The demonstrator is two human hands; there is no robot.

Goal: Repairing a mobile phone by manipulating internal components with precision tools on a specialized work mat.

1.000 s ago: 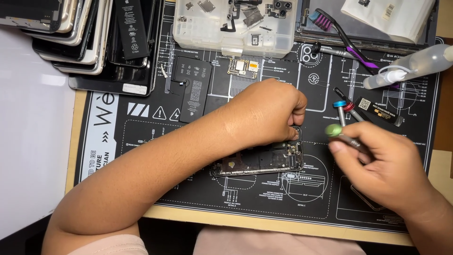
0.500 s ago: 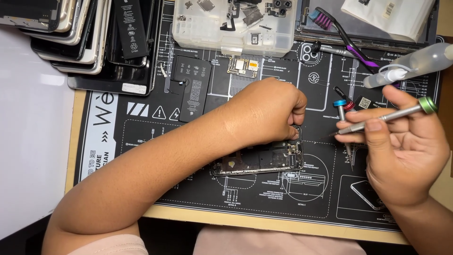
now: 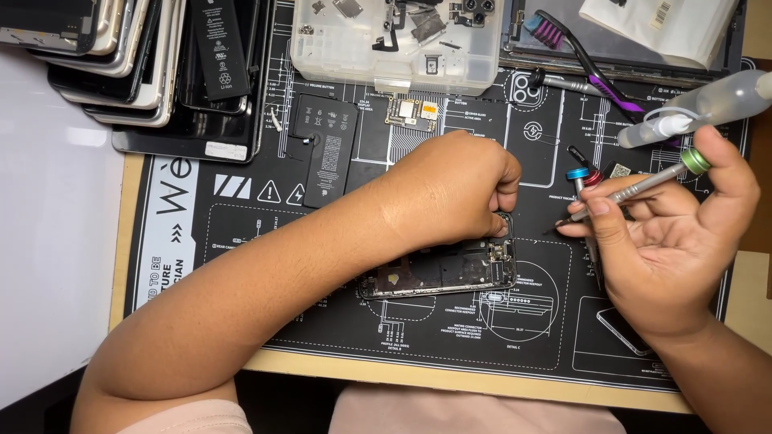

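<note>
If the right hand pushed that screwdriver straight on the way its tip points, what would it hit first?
Probably the left hand: the right hand aims the screwdriver left and slightly down, towards those fingers pinching the opened phone. Height is unclear.

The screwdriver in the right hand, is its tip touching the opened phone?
No. The right hand holds the screwdriver raised, its tip apart from the opened phone under the left hand.

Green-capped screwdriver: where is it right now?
In the head view the green-capped screwdriver lies across the right hand, right of the opened phone and below the clear squeeze bottle, tip pointing left toward the left hand.
</note>
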